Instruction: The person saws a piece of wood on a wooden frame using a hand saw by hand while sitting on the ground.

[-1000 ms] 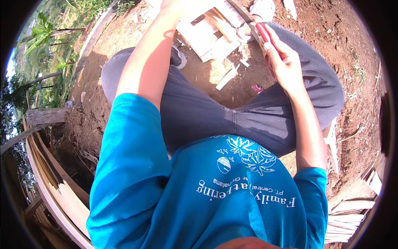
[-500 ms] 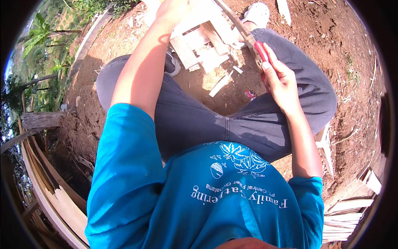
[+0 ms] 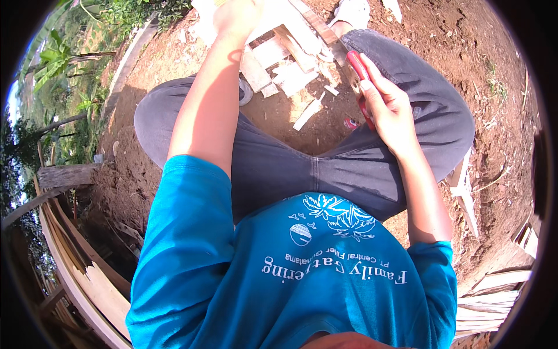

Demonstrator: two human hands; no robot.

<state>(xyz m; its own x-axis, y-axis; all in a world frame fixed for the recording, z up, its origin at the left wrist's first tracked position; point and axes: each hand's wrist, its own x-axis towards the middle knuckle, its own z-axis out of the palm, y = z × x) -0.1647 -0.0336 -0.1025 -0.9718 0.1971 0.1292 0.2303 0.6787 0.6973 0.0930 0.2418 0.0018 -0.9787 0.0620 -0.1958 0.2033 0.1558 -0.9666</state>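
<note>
My right hand point(image 3: 390, 110) is closed around the red handle of a handsaw point(image 3: 317, 22). Its long brownish blade slants up and left from my fist, past my right knee and beside the pale wood, and runs out at the top edge. My left hand point(image 3: 237, 18) rests at the pale wooden piece point(image 3: 273, 13) near the top edge. Glare washes out both there, and the fingers of that hand cannot be made out. Below the piece sit short wooden boards point(image 3: 256, 72) arranged like a small frame or stand.
Wood offcuts point(image 3: 309, 111) and chips lie on the brown soil between my bent legs point(image 3: 273, 131). Stacked wood strips point(image 3: 488, 305) are at the lower right. Long planks point(image 3: 96, 285) stand at the lower left. Green plants point(image 3: 64, 61) grow beyond a low edge at the far left.
The handsaw and my right hand have shifted slightly forward and left. My left hand stays at the wood, and the whole view has turned a little.
</note>
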